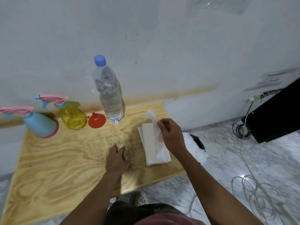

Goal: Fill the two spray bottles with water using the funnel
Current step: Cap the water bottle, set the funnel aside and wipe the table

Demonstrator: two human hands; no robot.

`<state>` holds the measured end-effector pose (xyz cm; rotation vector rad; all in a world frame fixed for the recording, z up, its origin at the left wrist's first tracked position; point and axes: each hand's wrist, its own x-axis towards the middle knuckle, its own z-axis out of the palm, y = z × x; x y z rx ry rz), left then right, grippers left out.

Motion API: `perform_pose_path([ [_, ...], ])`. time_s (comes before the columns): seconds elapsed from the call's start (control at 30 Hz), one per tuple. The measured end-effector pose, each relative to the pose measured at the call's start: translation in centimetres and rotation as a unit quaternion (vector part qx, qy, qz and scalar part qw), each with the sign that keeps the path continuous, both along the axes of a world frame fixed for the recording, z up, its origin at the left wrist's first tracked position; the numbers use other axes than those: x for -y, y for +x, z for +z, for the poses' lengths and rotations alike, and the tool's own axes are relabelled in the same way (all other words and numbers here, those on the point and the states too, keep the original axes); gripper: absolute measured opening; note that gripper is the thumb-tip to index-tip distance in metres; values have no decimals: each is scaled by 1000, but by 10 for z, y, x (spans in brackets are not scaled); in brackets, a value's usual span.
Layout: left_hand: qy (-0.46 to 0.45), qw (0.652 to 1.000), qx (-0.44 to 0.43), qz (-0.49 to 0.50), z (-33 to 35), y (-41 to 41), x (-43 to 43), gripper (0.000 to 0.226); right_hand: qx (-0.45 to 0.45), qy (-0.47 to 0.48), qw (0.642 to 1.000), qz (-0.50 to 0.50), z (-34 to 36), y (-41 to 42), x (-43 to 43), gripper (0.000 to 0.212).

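Observation:
Two spray bottles stand at the far left of the wooden table (48,168): a blue spray bottle (39,123) and a yellow spray bottle (72,115), both with pink trigger heads on. A red funnel (96,120) lies beside the yellow one. A capped clear water bottle (108,93) stands upright behind it, mostly full. My right hand (170,135) pinches a white tissue (155,127) and lifts it off a tissue stack (155,150). My left hand (117,157) rests flat on the table with its fingers straight.
The wall runs just behind the table. A black and white bag (197,146) lies off the table's right edge. Loose cables (253,194) coil on the marble floor, and a black cabinet (279,114) stands at the right.

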<state>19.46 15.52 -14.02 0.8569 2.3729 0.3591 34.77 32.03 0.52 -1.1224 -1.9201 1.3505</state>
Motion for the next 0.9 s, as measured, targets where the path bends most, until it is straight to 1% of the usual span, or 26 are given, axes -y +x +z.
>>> perform_pose_path([
  [0.23, -1, 1000, -2, -6, -1, 0, 0, 87, -64, 37, 996, -48, 28, -5, -5, 3],
  [0.43, 6, 1000, 9, 1, -2, -1, 1, 87, -84, 76, 991, -72, 56, -8, -11, 7],
  [0.53, 11, 1000, 8, 3, 0, 1, 2, 87, -95, 72, 990, -70, 65, -10, -9, 6],
  [0.6, -3, 1000, 11, 4, 5, 2, 1, 87, -107, 66, 989, -76, 70, -12, -7, 5],
  [0.67, -16, 999, 31, 11, 9, 0, -1, 84, -119, 48, 989, -73, 74, -14, -4, 3],
  [0.7, -1, 998, 50, 22, 14, -1, -3, 80, -120, 34, 990, -68, 74, -15, -3, 2],
  [0.73, 37, 996, 69, 36, 19, -3, -8, 74, -116, 18, 991, -63, 74, -17, -2, 3],
  [0.8, 138, 979, 113, 96, 38, -5, -19, 69, -95, -17, 994, -43, 71, -21, -1, 12],
  [0.83, 171, 963, 163, 132, 59, -4, -26, 70, -84, -33, 995, -28, 68, -24, 1, 17],
  [0.87, 192, 933, 248, 178, 84, -1, -32, 70, -80, -50, 996, -13, 66, -27, 5, 20],
  [0.9, 220, 881, 355, 222, 104, 2, -37, 69, -79, -63, 995, 1, 63, -30, 9, 22],
])
